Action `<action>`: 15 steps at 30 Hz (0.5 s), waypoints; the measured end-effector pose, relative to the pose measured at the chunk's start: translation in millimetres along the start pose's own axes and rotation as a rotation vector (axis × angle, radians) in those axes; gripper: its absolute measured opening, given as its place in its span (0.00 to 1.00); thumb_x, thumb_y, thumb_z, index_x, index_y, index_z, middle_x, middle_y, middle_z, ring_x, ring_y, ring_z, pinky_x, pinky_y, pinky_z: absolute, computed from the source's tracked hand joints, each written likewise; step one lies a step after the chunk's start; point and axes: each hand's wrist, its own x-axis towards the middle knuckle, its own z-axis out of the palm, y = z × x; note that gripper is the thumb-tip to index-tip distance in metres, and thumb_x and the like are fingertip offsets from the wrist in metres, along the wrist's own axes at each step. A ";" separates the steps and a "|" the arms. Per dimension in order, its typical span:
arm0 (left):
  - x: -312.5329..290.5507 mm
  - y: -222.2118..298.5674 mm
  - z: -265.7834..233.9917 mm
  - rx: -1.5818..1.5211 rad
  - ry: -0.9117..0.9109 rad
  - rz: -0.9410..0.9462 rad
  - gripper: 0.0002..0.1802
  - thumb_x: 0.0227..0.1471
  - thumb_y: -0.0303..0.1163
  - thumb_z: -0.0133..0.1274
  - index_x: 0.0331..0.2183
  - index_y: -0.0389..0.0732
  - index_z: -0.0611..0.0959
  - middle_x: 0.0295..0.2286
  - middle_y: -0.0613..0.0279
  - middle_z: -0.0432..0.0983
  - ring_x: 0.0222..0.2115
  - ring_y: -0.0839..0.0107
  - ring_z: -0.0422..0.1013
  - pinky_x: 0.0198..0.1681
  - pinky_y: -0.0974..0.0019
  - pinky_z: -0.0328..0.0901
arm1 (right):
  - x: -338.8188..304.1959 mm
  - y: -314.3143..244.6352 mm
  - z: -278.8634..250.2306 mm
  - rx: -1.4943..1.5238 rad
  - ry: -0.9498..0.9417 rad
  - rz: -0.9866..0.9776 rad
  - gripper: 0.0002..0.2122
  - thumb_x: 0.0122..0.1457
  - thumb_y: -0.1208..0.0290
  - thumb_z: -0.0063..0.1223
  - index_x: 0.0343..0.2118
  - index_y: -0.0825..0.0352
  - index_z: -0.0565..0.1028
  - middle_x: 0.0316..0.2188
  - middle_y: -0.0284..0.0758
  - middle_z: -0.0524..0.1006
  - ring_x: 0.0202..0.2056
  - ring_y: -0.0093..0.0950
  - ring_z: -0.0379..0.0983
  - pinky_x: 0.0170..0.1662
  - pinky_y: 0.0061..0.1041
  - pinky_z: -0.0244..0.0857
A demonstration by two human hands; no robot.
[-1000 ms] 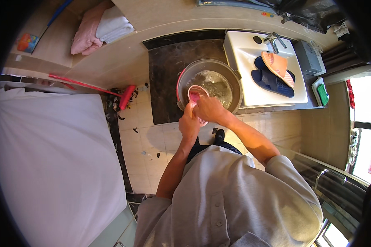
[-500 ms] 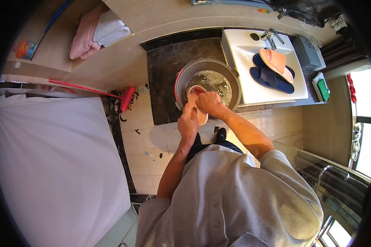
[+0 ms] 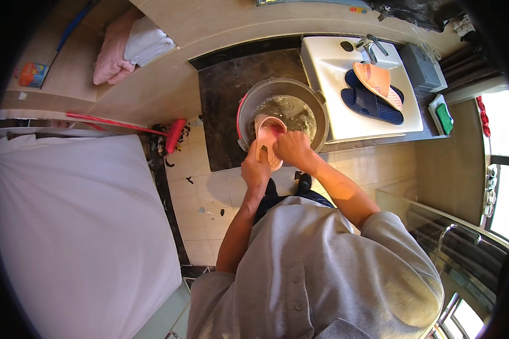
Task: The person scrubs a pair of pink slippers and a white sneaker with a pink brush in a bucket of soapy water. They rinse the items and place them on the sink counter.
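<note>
Over the near rim of a grey bucket (image 3: 324, 127) of sudsy water, I hold a peach-orange slipper (image 3: 263, 134). My left hand (image 3: 256, 170) grips its near part, thumb on top. Closed into a fist, my right hand (image 3: 296, 149) is against the slipper's right side. Whatever its fingers hold, if anything, is hidden. A matching orange slipper (image 3: 373, 79) lies across a pair of navy slippers (image 3: 359, 106) in the white washbasin (image 3: 322, 65), right of the bucket.
The bucket stands on a dark stone counter (image 3: 223, 85). A chrome faucet (image 3: 370, 47) rises behind the slippers. Beyond the basin are a grey box (image 3: 421, 70) and a green sponge (image 3: 444, 117). A red broom (image 3: 175, 135) leans at left, beside a white-covered surface (image 3: 79, 226).
The slipper has turned so that its strap opening shows more. My right hand has moved slightly right and nearer, from over the strap to its side. My left hand still grips the slipper.
</note>
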 end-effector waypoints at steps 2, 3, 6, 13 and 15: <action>1.3 2.9 0.4 -0.015 -0.010 -0.012 0.25 0.55 0.42 0.50 0.54 0.47 0.80 0.38 0.42 0.81 0.41 0.43 0.77 0.44 0.48 0.71 | 20.5 8.8 14.8 0.097 0.060 0.101 0.16 0.58 0.63 0.47 0.22 0.67 0.82 0.24 0.47 0.82 0.27 0.44 0.82 0.32 0.41 0.76; 1.6 2.2 0.0 -0.017 -0.004 -0.011 0.25 0.55 0.42 0.50 0.54 0.48 0.80 0.38 0.43 0.81 0.41 0.43 0.77 0.44 0.48 0.71 | 31.7 8.5 19.4 0.154 0.015 0.191 0.17 0.58 0.62 0.47 0.24 0.68 0.83 0.27 0.48 0.82 0.30 0.44 0.82 0.34 0.39 0.77; 2.1 3.7 0.4 -0.027 0.006 0.011 0.25 0.55 0.41 0.50 0.54 0.50 0.80 0.39 0.44 0.81 0.41 0.44 0.77 0.44 0.49 0.71 | 43.4 13.9 34.4 0.136 0.020 0.139 0.17 0.59 0.61 0.46 0.24 0.68 0.83 0.27 0.49 0.82 0.30 0.45 0.82 0.34 0.40 0.77; 0.8 5.1 -2.9 -0.052 -0.033 -0.064 0.22 0.55 0.43 0.48 0.51 0.53 0.81 0.37 0.47 0.82 0.39 0.45 0.78 0.41 0.50 0.71 | -0.9 3.5 -10.5 0.233 0.007 -0.015 0.17 0.59 0.61 0.47 0.23 0.69 0.80 0.22 0.51 0.79 0.27 0.49 0.80 0.32 0.45 0.75; -0.1 14.8 -8.1 -0.104 -0.080 -0.086 0.21 0.56 0.43 0.48 0.51 0.54 0.81 0.36 0.48 0.82 0.38 0.45 0.78 0.40 0.50 0.71 | -27.7 -8.3 -33.2 0.237 0.018 -0.061 0.17 0.58 0.62 0.47 0.21 0.69 0.79 0.21 0.52 0.79 0.25 0.50 0.79 0.31 0.47 0.74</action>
